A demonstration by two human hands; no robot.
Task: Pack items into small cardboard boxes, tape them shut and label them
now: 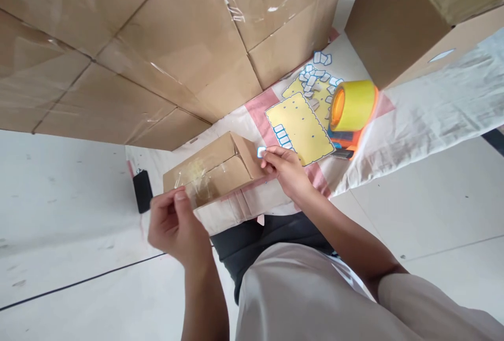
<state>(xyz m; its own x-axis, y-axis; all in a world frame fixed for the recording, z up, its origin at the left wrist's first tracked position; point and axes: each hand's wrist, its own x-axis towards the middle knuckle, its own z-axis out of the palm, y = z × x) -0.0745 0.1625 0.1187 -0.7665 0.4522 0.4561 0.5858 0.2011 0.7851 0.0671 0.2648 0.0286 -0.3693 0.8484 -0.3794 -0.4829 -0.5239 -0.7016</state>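
Observation:
Between thumb and fingertips, my right hand [285, 170] pinches a small white label with a blue border [261, 152], just off the end of a small taped cardboard box [220, 170]. Over the box's other end is my left hand [175, 220], thumb and fingers closed together; whatever they hold, if anything, cannot be made out. Close to my right hand lies a yellow label sheet [305, 128] with a row of blue-edged labels along one side. Several loose white labels [311, 78] are heaped on more yellow backing behind it.
Large taped cartons [169, 62] form a wall across the back. A yellow tape roll on an orange dispenser [354, 105] stands right of the sheets. Another carton [397, 26] is at the upper right. Pale checked cloth [425, 115] covers the surface. A black object [142, 192] lies left.

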